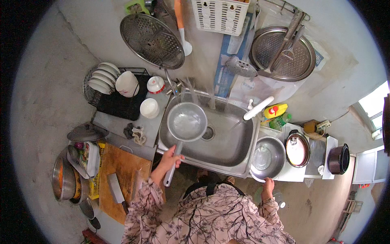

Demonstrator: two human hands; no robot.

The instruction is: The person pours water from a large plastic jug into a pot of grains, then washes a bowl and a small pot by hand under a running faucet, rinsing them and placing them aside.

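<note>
My left hand [169,161] grips the long handle of a metal water ladle [186,122]. Its round bowl is over the left part of the stainless steel sink [227,152], beneath the faucet [174,87]. The bowl's inside looks wet and shiny; how much water it holds is hard to tell. On the right, my right hand [268,186] has its fingers on the near rim of a stainless steel basin [268,158], which stands beside the sink. The sink drain [208,133] shows just right of the ladle.
A cleaver [115,187] lies on a wooden cutting board [103,195] at left. White bowls [149,108] and a dish rack [122,106] stand behind it. A white-handled knife [257,109] leans at the sink's right corner, near a yellow bottle [275,111]. A perforated steamer plate [152,41] hangs above.
</note>
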